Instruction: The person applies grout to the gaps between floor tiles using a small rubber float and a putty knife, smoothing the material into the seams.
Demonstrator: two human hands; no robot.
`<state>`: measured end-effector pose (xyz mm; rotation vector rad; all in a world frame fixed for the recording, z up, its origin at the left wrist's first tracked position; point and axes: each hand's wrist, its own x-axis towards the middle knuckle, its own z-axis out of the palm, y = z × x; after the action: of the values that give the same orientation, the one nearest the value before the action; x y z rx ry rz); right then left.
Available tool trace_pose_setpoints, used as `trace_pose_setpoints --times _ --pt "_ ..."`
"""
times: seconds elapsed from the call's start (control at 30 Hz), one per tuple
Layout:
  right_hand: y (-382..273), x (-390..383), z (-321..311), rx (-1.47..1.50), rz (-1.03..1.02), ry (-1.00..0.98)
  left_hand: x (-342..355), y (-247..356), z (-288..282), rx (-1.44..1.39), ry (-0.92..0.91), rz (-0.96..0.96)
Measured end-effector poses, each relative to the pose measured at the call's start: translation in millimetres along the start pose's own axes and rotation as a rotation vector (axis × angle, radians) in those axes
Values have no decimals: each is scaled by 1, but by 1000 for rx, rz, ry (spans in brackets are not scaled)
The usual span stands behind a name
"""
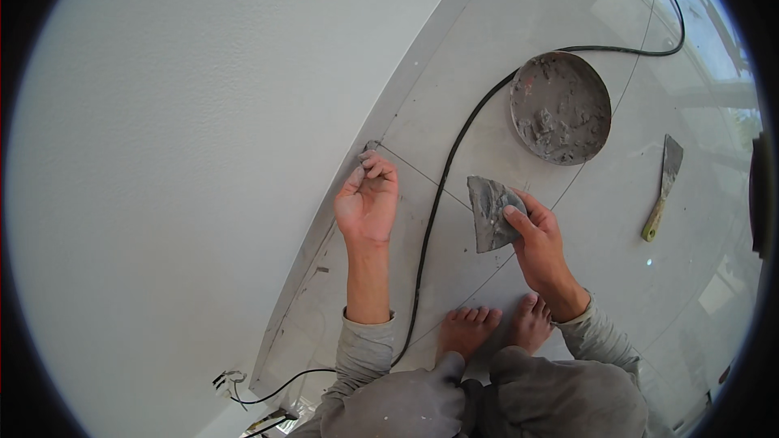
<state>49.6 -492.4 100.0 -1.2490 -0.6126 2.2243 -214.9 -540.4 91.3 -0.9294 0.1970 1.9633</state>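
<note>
My right hand [542, 247] grips a grey half-round spreader [485, 211], its face smeared with wet grey grout. The thumb lies on top and the straight edge points left. My left hand [369, 199] is turned palm up beside the grey skirting [316, 227], its fingers curled in and grey paste on the tips. Just beyond those fingertips, a dark grey dab of grout [372, 145] sits on the skirting where a tile joint meets it. Whether the curled fingers hold any paste is hard to make out.
A round tub [561, 109] of grey grout stands on the tiled floor [454, 97], ahead and right. A putty knife [664, 186] with a yellowish handle lies farther right. Black cable [442, 186] snakes between my hands. White wall [203, 113] fills the left; loose wires [230, 381] are lower left.
</note>
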Motion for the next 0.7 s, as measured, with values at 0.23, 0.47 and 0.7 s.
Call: trace_pose_setpoints --times 0.23,0.47,0.7 --pt "-1 -1 0 -2 10 -2 -12 -7 10 -58 -68 -26" --pt "-2 -2 -3 -3 -12 2 -21 -13 17 -89 -63 -14" --pt "-3 -2 -2 0 -14 7 -26 -14 16 -43 -73 15"
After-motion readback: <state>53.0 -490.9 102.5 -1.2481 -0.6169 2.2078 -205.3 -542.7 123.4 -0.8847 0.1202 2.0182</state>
